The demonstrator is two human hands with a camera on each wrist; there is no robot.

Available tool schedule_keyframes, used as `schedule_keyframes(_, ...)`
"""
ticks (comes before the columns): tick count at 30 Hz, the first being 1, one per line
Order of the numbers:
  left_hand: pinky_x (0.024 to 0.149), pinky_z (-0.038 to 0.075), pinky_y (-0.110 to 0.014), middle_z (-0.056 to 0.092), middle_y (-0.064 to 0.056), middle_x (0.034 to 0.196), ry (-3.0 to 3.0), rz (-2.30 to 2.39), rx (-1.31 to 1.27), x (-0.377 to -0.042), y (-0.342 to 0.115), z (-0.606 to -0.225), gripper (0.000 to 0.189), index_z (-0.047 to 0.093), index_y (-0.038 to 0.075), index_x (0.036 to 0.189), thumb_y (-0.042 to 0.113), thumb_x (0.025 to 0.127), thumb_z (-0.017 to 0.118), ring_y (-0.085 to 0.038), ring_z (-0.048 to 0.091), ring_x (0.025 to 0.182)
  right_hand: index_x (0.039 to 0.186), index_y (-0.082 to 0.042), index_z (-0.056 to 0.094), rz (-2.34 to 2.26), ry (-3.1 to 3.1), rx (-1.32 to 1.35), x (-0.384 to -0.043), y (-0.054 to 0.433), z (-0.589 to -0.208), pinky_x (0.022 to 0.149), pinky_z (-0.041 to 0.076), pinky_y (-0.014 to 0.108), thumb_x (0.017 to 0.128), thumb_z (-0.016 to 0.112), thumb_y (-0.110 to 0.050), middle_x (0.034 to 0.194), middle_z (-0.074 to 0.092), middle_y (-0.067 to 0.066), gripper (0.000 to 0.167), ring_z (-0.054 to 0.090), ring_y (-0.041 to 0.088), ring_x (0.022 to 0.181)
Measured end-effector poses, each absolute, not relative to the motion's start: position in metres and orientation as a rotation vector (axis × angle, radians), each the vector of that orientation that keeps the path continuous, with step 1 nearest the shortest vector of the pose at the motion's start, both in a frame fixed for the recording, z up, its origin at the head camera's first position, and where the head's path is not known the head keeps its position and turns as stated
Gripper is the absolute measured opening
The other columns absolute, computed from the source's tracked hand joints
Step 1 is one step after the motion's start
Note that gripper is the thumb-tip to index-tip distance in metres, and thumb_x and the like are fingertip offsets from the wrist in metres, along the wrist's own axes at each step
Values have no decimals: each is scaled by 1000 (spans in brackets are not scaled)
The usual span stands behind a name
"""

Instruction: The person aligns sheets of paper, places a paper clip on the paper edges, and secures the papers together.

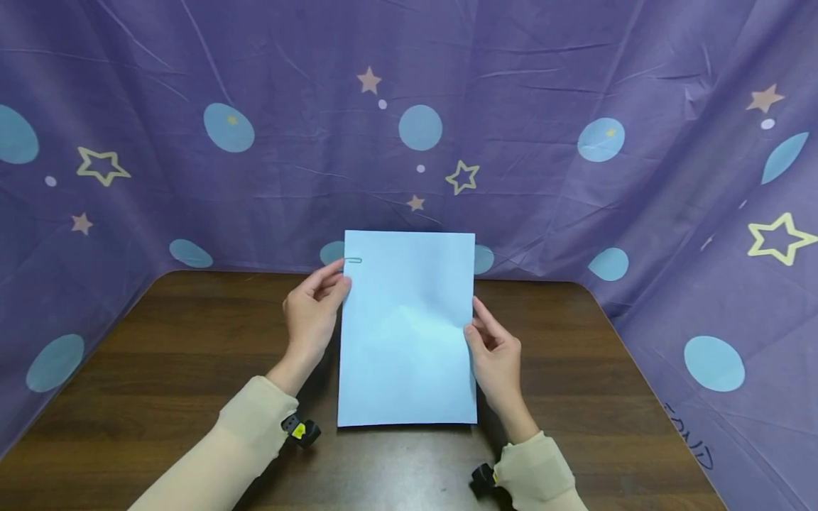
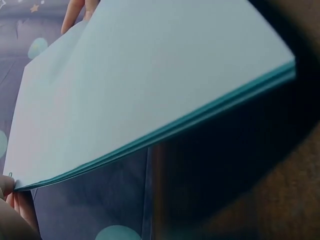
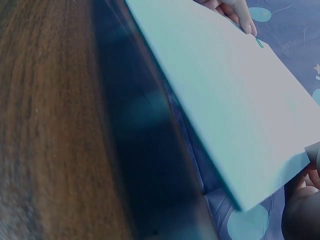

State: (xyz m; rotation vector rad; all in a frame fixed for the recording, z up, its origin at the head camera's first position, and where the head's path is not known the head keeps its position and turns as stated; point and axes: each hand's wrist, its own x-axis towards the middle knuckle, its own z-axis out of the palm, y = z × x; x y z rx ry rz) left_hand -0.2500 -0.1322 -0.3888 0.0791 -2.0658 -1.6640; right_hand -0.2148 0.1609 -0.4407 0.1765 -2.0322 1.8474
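Note:
A pale blue stack of paper (image 1: pixel 409 341) is held up over the table, its broad face toward the head camera. A small green paper clip (image 1: pixel 353 260) sits on its left edge near the top. My left hand (image 1: pixel 312 305) pinches that edge just below the clip, thumb in front. On the opposite side my right hand (image 1: pixel 498 357) pinches the right edge around mid-height, its thumb on the front face. Several layers show along the stack's edge (image 2: pixel 200 112) in the left wrist view. The back of the stack is hidden.
Beneath is a dark brown wooden table (image 1: pixel 211 355). A purple cloth (image 1: pixel 307 142) with stars and blue dots hangs behind it and along both sides. Small black cameras are worn on both wrists, over light sleeves (image 1: pixel 255 411).

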Motion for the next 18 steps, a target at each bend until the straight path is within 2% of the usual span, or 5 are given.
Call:
schedule_keyframes(12,85,57,-15,80,1,111,-2125,-1672,80,-236,-135,-396,36,77,29,131,23,97,81,-5,72,96,146,-21,67,1857,-2043,146,-214,160,-439,62,43,19,101,71,-2,104,74,14,48,53,15,74)
schedule_keyframes(18,83,55,-14,80,3,110,-2167,-1631,77,-229,-137,-400,35,78,31,130,24,97,81,-4,72,95,145,-24,68,1866,-2052,129,-215,160,-439,63,44,19,101,71,-1,105,74,15,49,54,16,77)
